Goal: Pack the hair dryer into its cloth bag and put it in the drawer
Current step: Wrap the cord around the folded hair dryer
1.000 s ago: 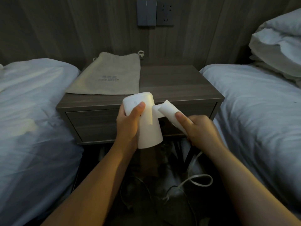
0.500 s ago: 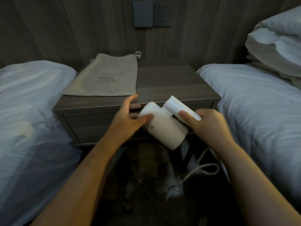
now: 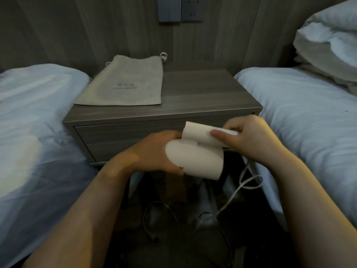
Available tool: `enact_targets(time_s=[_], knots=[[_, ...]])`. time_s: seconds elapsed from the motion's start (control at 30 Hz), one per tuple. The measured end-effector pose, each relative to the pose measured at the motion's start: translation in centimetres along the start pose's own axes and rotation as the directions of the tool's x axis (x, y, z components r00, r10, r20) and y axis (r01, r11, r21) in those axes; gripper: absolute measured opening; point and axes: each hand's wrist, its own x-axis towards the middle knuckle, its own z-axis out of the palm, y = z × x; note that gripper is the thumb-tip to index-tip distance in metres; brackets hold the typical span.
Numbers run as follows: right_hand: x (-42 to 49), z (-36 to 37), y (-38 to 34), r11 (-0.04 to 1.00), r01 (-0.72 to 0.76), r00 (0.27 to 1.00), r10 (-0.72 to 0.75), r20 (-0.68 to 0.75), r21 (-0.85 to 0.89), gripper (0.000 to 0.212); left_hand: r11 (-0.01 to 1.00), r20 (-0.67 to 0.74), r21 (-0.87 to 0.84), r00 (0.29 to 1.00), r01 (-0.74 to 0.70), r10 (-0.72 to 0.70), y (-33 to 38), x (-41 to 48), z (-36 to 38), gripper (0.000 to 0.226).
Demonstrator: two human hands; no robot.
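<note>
A person holds a white hair dryer (image 3: 195, 159) in both hands in front of a grey wooden nightstand (image 3: 193, 105) that stands between two beds. The left hand (image 3: 154, 151) wraps around the rounded rear end of the dryer's barrel, fingers curled under and behind it, gripping it firmly. The right hand (image 3: 249, 138) closes on the dryer's handle (image 3: 199, 134), which lies folded close against the top of the barrel, with the index finger stretched flat along it. The barrel points to the lower right, its open end facing away from the left hand. A white power cord (image 3: 241, 186) hangs from below the right hand and loops down toward the dark floor. The beige cloth bag (image 3: 125, 86) lies flat and empty-looking on the left half of the nightstand top, its drawstring mouth toward the wall, well apart from the dryer. The drawer (image 3: 119, 140) in the nightstand front is closed, and the dryer is held just in front of its right part. A white-sheeted bed (image 3: 34, 117) lies at the left and another bed (image 3: 309, 105) at the right, with pillows (image 3: 328, 39) stacked at the far right. A switch and socket panel (image 3: 179, 8) sits on the wall above.
</note>
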Motion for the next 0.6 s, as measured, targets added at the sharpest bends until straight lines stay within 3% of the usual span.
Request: enact_targets(time_s=[0.1, 0.17, 0.27, 0.33, 0.37, 0.47, 0.53, 0.6], knots=[[0.3, 0.0, 0.9, 0.960, -0.030, 0.993, 0.061, -0.105, 0.280, 0.026, 0.989, -0.022, -0.147, 0.999, 0.029, -0.032, -0.7, -0.2, -0.2, 0.064], [0.6, 0.3, 2.0, 0.895, -0.075, 0.989, 0.125, -0.085, 0.439, 0.023, 0.960, -0.025, -0.270, 0.997, 0.069, -0.079, -1.1, -0.1, -0.2, 0.062], [0.9, 0.7, 3.5, 0.627, -0.240, 0.967, 0.220, 0.128, 0.741, 0.021, 0.880, -0.091, -0.471, 0.989, 0.062, -0.119, -1.5, 0.2, -0.1, 0.057], [0.9, 1.0, 4.3, 0.475, -0.306, 0.951, 0.201, 0.237, 0.825, 0.022, 0.800, -0.128, -0.595, 0.974, 0.077, -0.189, -1.8, 0.3, -0.2, 0.052], [1.0, 1.0, 4.5, 0.446, -0.307, 0.951, 0.182, 0.251, 0.841, 0.019, 0.746, -0.124, -0.659, 0.965, 0.095, -0.232, -1.9, 0.4, -0.3, 0.051], [1.4, 1.5, 4.6, 0.503, -0.266, 0.964, 0.163, 0.212, 0.822, 0.024, 0.592, -0.087, -0.799, 0.956, 0.100, -0.279, -1.9, 0.5, -0.6, 0.052], [1.8, 2.4, 4.7, 0.674, -0.236, 0.972, 0.179, 0.155, 0.700, 0.026, 0.531, -0.078, -0.843, 0.958, 0.084, -0.275, -1.6, 0.6, -0.7, 0.057], [2.2, 3.5, 5.0, 0.863, -0.183, 0.983, 0.176, 0.058, 0.471, 0.024, 0.492, -0.065, -0.867, 0.960, 0.082, -0.274, -1.3, 0.7, -0.7, 0.061]])
